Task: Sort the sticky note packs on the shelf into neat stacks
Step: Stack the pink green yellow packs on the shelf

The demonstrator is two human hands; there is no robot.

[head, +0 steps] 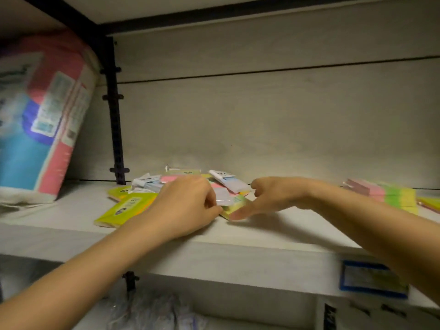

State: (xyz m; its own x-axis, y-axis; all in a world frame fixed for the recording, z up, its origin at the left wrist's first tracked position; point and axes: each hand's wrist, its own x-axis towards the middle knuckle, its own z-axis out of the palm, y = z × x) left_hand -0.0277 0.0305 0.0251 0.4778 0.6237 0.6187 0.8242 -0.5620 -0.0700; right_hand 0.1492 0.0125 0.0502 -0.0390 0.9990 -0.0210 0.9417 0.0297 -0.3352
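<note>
1. While our left hand pinches the clear flap of a yellow-green pack, fingers curled on it, our right hand hangs spread and holds nothing, its thumb touching the pack's near corner.
2. That pack lies flat between our hands, near the front lip, skewed to the edge; its long axis is mostly hidden. We judge the left hand the one to lift it.
3. Just behind sprawls the loose pile; a second pack lies left of our left hand.
4. Well to the right sits a tidy pink-green-yellow stack, probably our destination.
5. The pale shelf meets a grey back panel; a wrapped bundle leans at far left.
</note>
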